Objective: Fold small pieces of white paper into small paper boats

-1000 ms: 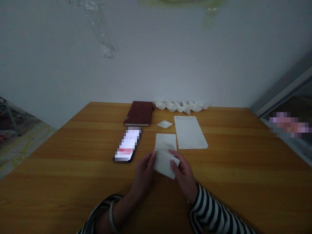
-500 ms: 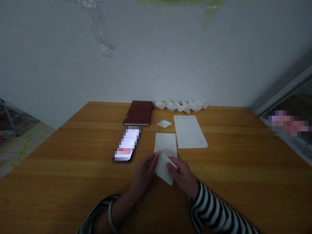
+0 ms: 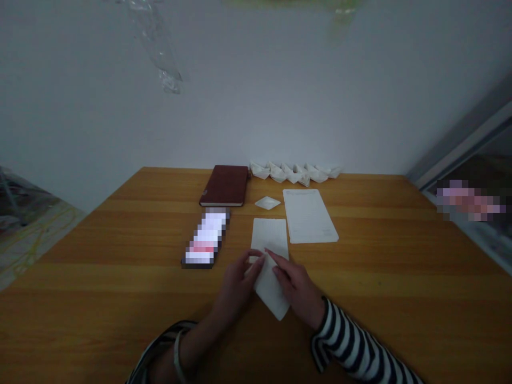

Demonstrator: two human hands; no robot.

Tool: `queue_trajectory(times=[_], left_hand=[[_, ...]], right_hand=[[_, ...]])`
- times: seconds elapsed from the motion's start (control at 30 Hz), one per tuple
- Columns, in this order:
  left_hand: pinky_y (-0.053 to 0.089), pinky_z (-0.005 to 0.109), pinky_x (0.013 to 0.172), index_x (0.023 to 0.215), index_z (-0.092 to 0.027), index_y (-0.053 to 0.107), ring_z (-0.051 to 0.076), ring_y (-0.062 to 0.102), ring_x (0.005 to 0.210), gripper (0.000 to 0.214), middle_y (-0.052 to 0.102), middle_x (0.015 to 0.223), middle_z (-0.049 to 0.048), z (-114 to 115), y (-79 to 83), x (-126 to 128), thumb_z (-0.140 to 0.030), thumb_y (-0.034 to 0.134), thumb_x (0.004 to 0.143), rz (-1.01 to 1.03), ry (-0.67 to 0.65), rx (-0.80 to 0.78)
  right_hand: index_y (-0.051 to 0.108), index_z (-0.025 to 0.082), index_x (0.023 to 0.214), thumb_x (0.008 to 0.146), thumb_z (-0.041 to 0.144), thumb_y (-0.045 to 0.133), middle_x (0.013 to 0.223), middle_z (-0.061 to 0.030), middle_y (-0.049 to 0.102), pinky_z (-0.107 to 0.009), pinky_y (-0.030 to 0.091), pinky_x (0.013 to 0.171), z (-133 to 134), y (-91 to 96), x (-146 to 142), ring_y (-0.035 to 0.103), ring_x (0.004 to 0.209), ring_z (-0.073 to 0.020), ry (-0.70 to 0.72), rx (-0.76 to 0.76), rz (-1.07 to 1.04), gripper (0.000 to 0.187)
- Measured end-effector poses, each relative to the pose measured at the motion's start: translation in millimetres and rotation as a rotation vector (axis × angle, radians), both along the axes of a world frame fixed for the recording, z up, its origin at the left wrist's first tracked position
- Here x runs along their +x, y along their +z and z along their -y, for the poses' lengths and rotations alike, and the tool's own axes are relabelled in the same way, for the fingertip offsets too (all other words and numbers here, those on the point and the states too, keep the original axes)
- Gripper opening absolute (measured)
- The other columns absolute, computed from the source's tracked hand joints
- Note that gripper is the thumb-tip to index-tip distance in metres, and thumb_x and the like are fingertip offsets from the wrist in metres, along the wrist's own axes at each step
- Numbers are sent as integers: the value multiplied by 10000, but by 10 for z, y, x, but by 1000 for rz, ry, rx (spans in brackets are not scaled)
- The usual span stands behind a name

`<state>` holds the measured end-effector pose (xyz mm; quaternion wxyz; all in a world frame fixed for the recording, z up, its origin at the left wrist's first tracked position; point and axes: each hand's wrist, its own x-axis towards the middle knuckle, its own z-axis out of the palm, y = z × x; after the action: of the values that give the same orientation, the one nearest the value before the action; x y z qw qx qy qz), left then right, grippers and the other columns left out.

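Observation:
Between my hands is a folded white sheet of paper, tilted so one corner points down toward me. My left hand pinches its upper left edge between thumb and fingers. At the top corner, my right hand has its index finger near the left fingertips, and its thumb presses along the paper's right side. Just beyond lies a lined paper sheet flat on the table, its near end partly hidden by my hands. A small folded paper diamond rests farther back.
A phone with a lit screen lies left of my hands on the wooden table. Behind it is a brown notebook. More lined paper lies to the right. Several folded paper boats line the wall.
My right index finger has moved up and left to the paper's top corner, near my left fingertips. The folded paper has turned, and its lower corner now reaches closer to me.

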<state>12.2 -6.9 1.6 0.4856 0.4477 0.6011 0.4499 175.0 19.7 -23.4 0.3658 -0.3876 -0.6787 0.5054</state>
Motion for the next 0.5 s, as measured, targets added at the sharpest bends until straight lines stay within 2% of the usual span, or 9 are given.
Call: queue_trajectory(times=[0.07, 0.1, 0.17, 0.2, 0.3, 0.37, 0.5], left_hand=[[442, 252, 567, 1121, -174, 591, 174, 598, 594, 421, 669, 670, 11, 7, -5, 18, -503, 597, 859, 130, 35, -10], [473, 270, 624, 1142, -176, 580, 188, 631, 660, 419, 693, 725, 26, 13, -10, 29, -495, 589, 869, 164, 34, -3], [495, 300, 738, 1064, -171, 627, 217, 658, 809, 352, 721, 852, 61, 32, -25, 52, -469, 580, 882, 150, -4, 22], [491, 299, 747, 973, -167, 657, 222, 651, 824, 319, 718, 855, 63, 42, -35, 62, -463, 580, 883, 104, -25, 30], [454, 279, 630, 736, -157, 656, 196, 593, 687, 352, 663, 708, 40, 55, -59, 75, -474, 585, 872, -45, -40, 25], [437, 275, 585, 712, -152, 652, 187, 571, 640, 373, 646, 667, 34, 43, -58, 65, -490, 595, 859, -60, -15, 5], [478, 293, 620, 740, -137, 683, 221, 635, 705, 384, 705, 728, 65, -3, -26, 14, -508, 635, 826, 36, 3, -62]], right_hand=[[528, 271, 1391, 976, 383, 456, 1375, -71, 602, -488, 392, 1092, -14, -23, -19, 564, 1251, -258, -122, -40, -74, 436], [512, 262, 1404, 977, 400, 453, 1385, -75, 593, -493, 384, 1100, -23, -34, -26, 553, 1265, -259, -191, -55, -109, 453], [489, 245, 1422, 976, 427, 449, 1401, -81, 578, -499, 360, 1120, -33, -59, -38, 521, 1298, -262, -290, -73, -163, 484], [486, 239, 1425, 974, 434, 451, 1411, -80, 568, -498, 342, 1134, -31, -71, -45, 503, 1317, -262, -306, -76, -176, 493], [487, 241, 1425, 969, 442, 463, 1437, -74, 543, -486, 323, 1151, -1, -96, -64, 477, 1342, -259, -280, -83, -181, 498], [494, 250, 1420, 960, 447, 479, 1446, -71, 533, -486, 344, 1139, 21, -97, -74, 477, 1343, -264, -256, -101, -190, 501], [537, 263, 1388, 933, 463, 524, 1370, -74, 604, -497, 421, 1079, 23, -64, -84, 530, 1289, -284, -238, -148, -255, 497]])
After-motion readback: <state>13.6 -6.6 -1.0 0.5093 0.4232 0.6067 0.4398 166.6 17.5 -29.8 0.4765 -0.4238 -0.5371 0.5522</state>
